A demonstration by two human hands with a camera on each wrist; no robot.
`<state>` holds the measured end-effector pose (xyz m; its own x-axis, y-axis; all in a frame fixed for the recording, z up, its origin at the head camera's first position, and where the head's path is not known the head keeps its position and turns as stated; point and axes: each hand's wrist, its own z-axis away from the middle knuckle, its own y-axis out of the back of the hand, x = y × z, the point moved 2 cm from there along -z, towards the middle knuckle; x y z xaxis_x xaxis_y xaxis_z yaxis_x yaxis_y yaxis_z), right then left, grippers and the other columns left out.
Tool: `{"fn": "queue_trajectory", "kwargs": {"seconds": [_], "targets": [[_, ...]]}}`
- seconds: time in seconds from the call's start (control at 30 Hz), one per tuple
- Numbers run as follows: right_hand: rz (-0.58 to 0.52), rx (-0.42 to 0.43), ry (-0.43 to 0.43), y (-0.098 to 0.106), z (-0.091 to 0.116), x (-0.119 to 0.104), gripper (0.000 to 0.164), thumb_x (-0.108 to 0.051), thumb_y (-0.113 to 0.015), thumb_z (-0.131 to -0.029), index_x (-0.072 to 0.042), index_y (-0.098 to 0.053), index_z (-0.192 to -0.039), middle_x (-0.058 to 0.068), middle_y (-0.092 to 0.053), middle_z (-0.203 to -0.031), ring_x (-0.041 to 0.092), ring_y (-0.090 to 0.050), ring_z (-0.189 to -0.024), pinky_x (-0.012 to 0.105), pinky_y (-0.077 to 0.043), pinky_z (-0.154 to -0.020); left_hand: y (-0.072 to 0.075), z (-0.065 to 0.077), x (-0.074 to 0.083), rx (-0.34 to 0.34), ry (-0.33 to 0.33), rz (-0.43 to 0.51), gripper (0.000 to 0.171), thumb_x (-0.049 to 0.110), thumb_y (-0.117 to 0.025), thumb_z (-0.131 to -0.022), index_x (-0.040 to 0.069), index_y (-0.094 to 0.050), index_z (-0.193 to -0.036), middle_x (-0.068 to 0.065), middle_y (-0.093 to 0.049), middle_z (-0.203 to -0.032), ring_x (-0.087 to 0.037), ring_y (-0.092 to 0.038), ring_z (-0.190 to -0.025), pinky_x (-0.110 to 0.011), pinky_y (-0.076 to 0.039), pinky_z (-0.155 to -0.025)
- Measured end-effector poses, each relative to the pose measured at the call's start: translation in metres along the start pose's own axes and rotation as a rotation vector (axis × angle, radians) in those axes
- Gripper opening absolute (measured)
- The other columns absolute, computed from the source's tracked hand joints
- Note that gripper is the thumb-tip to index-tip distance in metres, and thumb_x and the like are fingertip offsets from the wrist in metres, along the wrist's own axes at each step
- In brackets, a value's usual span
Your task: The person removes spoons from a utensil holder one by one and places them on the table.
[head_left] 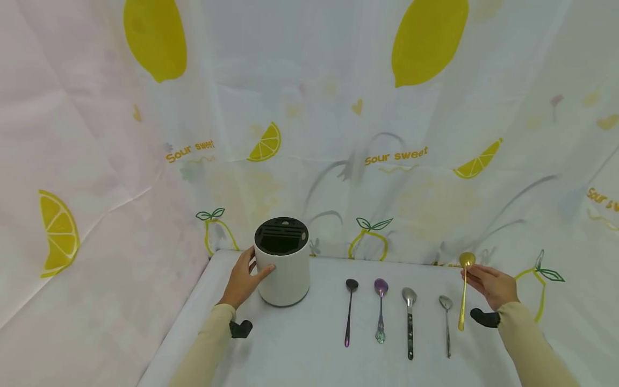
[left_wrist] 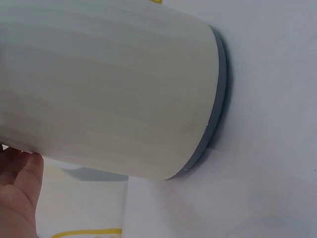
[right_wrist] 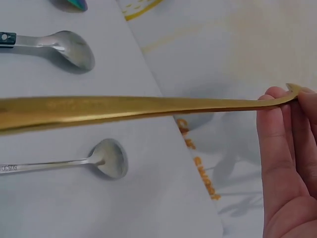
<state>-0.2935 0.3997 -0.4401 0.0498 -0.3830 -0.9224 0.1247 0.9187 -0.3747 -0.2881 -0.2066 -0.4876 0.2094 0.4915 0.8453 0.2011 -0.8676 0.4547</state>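
Note:
My left hand (head_left: 243, 278) holds the left side of a white cylindrical utensil holder (head_left: 285, 277), thumb on its front and fingers round the back. The holder stands upright, with a black slotted top (head_left: 271, 230) and a grey band (left_wrist: 216, 94) at its base. At the far right, my right hand (head_left: 494, 285) pinches a gold spoon (head_left: 463, 301) close to its bowl, the handle hanging toward the table's front. In the right wrist view the gold handle (right_wrist: 124, 109) stretches across the picture; fingertips cover part of the bowl.
Several spoons lie in a row between the hands: a dark one (head_left: 348, 317), a purple one (head_left: 381, 306), one with a black handle (head_left: 410, 333), and a small silver one (head_left: 447, 328). A lemon-print curtain (head_left: 338, 188) hangs behind the white table (head_left: 300, 349).

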Motion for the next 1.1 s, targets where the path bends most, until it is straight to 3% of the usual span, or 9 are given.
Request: {"fn": "queue_trajectory", "kwargs": {"seconds": [0.37, 0.6, 0.7, 0.93, 1.1], "targets": [[0.147, 0.076, -0.104, 0.018, -0.001, 0.021, 0.024, 0.006, -0.062, -0.091, -0.011, -0.071, -0.076, 0.004, -0.072, -0.077, 0.015, -0.072, -0.074, 0.028, -0.06, -0.076, 0.003, 0.004, -0.003, 0.018, -0.017, 0.015, 0.102, 0.061, -0.077, -0.072, 0.017, -0.03, -0.152, -0.002, -0.036, -0.149, -0.025, -0.035, -0.139, -0.043, -0.038, -0.112], [0.223, 0.182, -0.103, 0.033, -0.001, 0.035, 0.017, 0.003, -0.066, -0.089, -0.009, -0.066, -0.076, 0.002, -0.071, -0.073, 0.013, -0.071, -0.07, 0.028, -0.061, -0.072, 0.002, 0.003, -0.002, 0.011, -0.03, 0.029, 0.102, 0.06, -0.077, -0.073, 0.017, -0.03, -0.152, -0.002, -0.035, -0.15, -0.025, -0.034, -0.139, -0.043, -0.037, -0.112], [0.224, 0.203, -0.086, 0.042, -0.003, 0.041, 0.012, 0.004, -0.068, -0.086, -0.004, -0.066, -0.077, 0.005, -0.07, -0.072, 0.016, -0.071, -0.069, 0.03, -0.061, -0.07, 0.001, 0.003, -0.001, 0.009, -0.031, 0.036, 0.102, 0.059, -0.078, -0.073, 0.016, -0.03, -0.152, -0.003, -0.035, -0.15, -0.025, -0.034, -0.139, -0.042, -0.037, -0.112], [0.204, 0.212, -0.12, 0.048, 0.0, 0.05, 0.02, 0.007, -0.065, -0.086, -0.009, -0.066, -0.072, 0.003, -0.07, -0.07, 0.014, -0.071, -0.067, 0.027, -0.061, -0.07, 0.001, 0.005, 0.0, 0.01, -0.013, 0.028, 0.102, 0.058, -0.078, -0.073, 0.015, -0.029, -0.152, -0.004, -0.035, -0.15, -0.026, -0.034, -0.139, -0.042, -0.036, -0.112], [0.228, 0.227, -0.135, 0.056, 0.0, 0.055, 0.017, 0.008, -0.065, -0.085, -0.004, -0.066, -0.073, 0.003, -0.069, -0.069, 0.013, -0.07, -0.066, 0.026, -0.061, -0.069, 0.0, 0.005, -0.001, 0.004, -0.007, 0.025, 0.103, 0.059, -0.078, -0.072, 0.016, -0.03, -0.151, -0.003, -0.035, -0.15, -0.025, -0.034, -0.139, -0.042, -0.036, -0.112]]}}
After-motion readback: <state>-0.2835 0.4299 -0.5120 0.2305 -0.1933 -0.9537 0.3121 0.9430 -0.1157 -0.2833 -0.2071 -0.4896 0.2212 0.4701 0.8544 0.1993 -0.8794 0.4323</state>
